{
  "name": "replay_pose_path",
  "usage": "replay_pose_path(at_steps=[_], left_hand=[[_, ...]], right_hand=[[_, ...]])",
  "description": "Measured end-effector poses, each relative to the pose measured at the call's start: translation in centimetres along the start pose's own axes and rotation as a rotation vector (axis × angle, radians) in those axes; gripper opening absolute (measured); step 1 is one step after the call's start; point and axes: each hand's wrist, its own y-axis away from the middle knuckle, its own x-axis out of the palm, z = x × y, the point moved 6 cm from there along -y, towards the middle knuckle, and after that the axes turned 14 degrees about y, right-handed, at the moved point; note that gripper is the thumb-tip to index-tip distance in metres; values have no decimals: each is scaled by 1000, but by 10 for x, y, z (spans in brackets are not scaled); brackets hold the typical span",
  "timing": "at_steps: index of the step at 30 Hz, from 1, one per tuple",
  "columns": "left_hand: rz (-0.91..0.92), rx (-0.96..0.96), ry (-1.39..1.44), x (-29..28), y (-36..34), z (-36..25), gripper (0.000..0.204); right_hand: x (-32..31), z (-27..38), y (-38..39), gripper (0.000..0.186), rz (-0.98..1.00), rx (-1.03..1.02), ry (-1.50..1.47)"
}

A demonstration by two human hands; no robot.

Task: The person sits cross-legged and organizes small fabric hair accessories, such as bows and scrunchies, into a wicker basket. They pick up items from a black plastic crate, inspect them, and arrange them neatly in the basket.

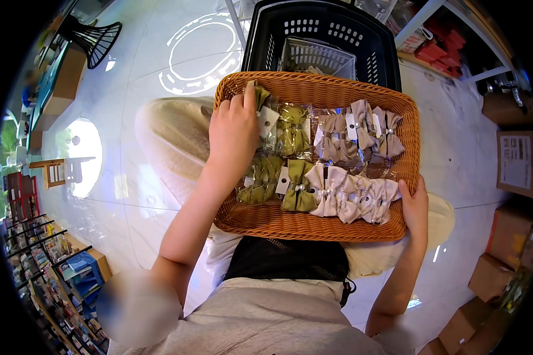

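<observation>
A brown wicker basket rests across my lap, holding rows of hair bows with white cards, some in clear plastic. In its far left corner my left hand has its fingers closed on an olive green hair bow, which they partly cover. More green hair bows lie along the left side. Taupe hair bows fill the far right, and pale pink hair bows the near right. My right hand grips the basket's right rim near the front corner.
Just beyond the basket stands a black plastic crate with a clear perforated bin inside. Cardboard boxes line the right. Stocked shelves are at lower left, and a wooden stool is farther up.
</observation>
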Motion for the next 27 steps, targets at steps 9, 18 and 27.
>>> replay_pose_path(at_steps=[9,18,27], left_hand=[[205,565,314,4,-33,-39,48],[156,568,342,15,-38,-29,34],[245,162,305,-10,-31,24,46]], right_hand=[[-1,-2,1,30,-10,7,-24],[1,-6,3,30,-17,9,-55],[2,-7,1,31,-14,-11,-53]])
